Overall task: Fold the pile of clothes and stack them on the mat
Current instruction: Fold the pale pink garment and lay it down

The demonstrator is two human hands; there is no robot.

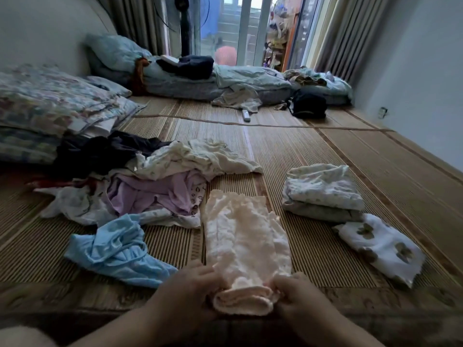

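Peach garment's (pixel 244 236) rolled near end between left hand (pixel 190 289) and right hand (pixel 298 294).

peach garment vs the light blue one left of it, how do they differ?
The peach garment lies smoothed into a long strip; the light blue garment is crumpled. The left hand and right hand grip the peach garment's near end, turned over; no hand touches the blue one. Both lie on the mat.

A single wide-angle view sits on the person's head, facing forward and down. The left hand (pixel 190 289), right hand (pixel 298 294) and cloth (pixel 245 241) lie closest at the bottom centre; the mat (pixel 313 151) recedes toward the window (pixel 230 28) at the top.
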